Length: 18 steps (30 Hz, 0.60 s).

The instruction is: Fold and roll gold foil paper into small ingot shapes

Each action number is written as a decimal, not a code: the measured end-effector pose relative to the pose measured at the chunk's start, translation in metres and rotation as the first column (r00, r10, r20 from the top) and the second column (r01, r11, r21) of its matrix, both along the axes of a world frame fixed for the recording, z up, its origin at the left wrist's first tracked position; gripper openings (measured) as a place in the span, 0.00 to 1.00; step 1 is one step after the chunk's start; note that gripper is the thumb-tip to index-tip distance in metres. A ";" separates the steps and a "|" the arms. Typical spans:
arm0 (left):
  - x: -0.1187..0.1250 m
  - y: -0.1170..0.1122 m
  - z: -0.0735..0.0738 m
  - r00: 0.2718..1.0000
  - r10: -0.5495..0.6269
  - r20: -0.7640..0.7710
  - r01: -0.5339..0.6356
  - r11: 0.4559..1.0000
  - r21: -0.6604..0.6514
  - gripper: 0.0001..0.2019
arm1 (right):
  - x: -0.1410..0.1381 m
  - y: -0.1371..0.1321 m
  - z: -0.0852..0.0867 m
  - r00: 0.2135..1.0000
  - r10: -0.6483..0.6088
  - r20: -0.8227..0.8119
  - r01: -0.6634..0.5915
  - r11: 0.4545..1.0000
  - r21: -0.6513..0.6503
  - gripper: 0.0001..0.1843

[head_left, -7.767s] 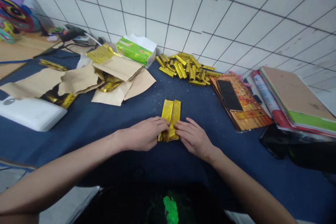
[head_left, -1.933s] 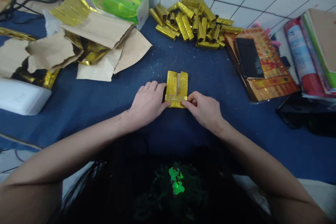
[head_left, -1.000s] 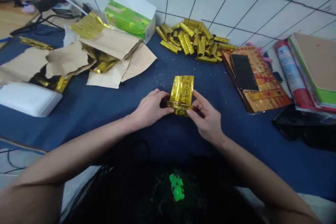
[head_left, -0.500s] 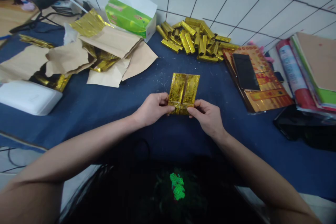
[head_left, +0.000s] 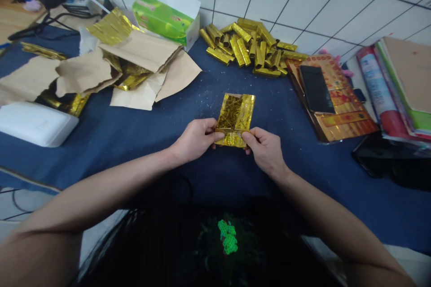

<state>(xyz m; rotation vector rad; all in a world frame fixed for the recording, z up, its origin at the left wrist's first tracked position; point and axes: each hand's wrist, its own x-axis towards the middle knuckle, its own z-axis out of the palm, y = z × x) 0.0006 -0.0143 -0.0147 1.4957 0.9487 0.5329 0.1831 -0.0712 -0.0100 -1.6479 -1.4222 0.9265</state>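
Gold foil packet (head_left: 235,120) sits upright between the hands, its lower edge clamped by the left grip (head_left: 197,140) and the right grip (head_left: 264,151), fingers closed on either side, above the blue-covered bench (head_left: 101,143). Far beyond it, a heap of gold foil rolls (head_left: 244,49) lies against the tiled wall. Torn brown paper (head_left: 141,58) lies far left, and a phone (head_left: 315,88) rests on a stack of gold-and-red paper (head_left: 340,119) to the right.

Folded packet (head_left: 235,114): glossy, crinkled gold foil. Tabletop cover (head_left: 111,152): matt blue cloth. Torn wrapping (head_left: 141,56): rough brown paper.
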 end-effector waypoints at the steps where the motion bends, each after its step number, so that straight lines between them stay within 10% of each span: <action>1: 0.000 0.000 0.000 1.000 -0.001 -0.003 0.001 1.000 0.007 0.04 | 0.000 0.000 0.000 1.000 0.002 -0.002 -0.002 1.000 -0.006 0.15; 18: -0.001 -0.002 0.001 0.999 0.029 -0.044 -0.025 0.995 0.101 0.03 | 0.001 0.001 -0.005 0.990 0.139 0.036 -0.137 0.989 -0.061 0.18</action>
